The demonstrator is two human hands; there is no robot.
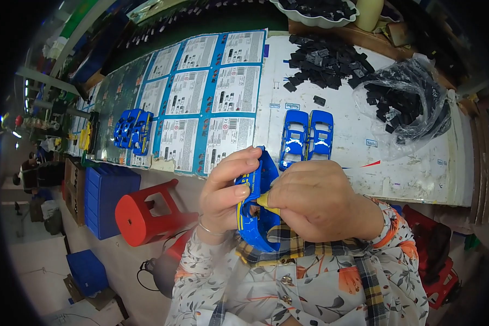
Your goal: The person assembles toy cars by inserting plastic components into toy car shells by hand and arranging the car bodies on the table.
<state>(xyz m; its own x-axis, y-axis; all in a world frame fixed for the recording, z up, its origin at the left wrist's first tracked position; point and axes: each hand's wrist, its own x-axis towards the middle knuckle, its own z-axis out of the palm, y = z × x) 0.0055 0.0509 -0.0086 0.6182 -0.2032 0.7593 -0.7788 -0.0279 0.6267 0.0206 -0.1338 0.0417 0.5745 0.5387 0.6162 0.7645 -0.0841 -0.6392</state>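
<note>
My left hand (223, 190) is closed round a blue toy car body (255, 231) with yellow markings, tilted on its side with its hollow inner face toward my right hand. My right hand (315, 201) is closed in a pinch on a small yellow piece (265, 201). Its tip reaches into the hollow shell; whether it is a tool or a part I cannot tell. Just beyond my hands, two blue car bodies (295, 138) lie side by side on the worktable (331, 182). Farther left sits a group of blue car bodies (133, 130).
Small black plastic pieces (328, 60) are heaped at the back, and more fill a clear plastic bag (418, 117) at right. One loose black piece (319, 100) lies between. Printed card sheets (190, 98) cover the table's left part. A red stool (146, 214) and blue crate (108, 201) stand below left.
</note>
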